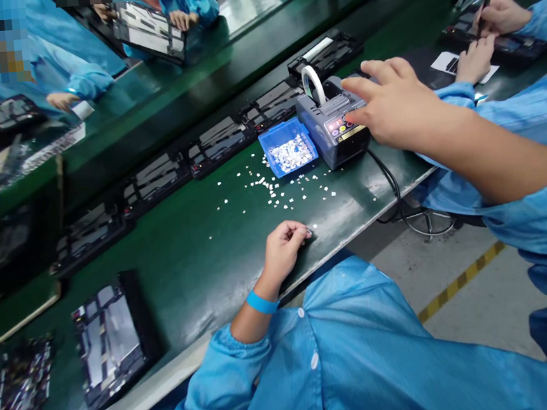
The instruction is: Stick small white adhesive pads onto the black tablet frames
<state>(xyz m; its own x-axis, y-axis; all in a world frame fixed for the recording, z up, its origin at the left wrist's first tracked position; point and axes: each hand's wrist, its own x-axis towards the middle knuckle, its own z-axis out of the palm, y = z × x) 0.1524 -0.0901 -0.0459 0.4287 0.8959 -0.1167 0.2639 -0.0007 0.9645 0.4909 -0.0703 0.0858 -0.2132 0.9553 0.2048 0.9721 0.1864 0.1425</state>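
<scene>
My left hand (284, 249), with a blue band at the wrist, rests at the bench's front edge. Its thumb and fingers pinch a tiny piece (308, 233), too small to name. My right hand (389, 105) is raised with fingers spread, beside and partly in front of a grey tape dispenser (317, 128). Whether its fingertips touch the machine, I cannot tell. A roll of white tape (312, 85) stands upright in the dispenser's top. Left of the machine, a blue bin (276, 136) holds many small white pieces, and more white bits (273, 195) lie scattered before it.
Opened tablet-like devices (217, 140) line the bench's raised far edge. Another device (107, 337) lies at the left, near a pile of thin strips (24, 386). A black cable (388, 176) hangs off the bench. Co-workers' hands (476, 59) work at right, others across the bench.
</scene>
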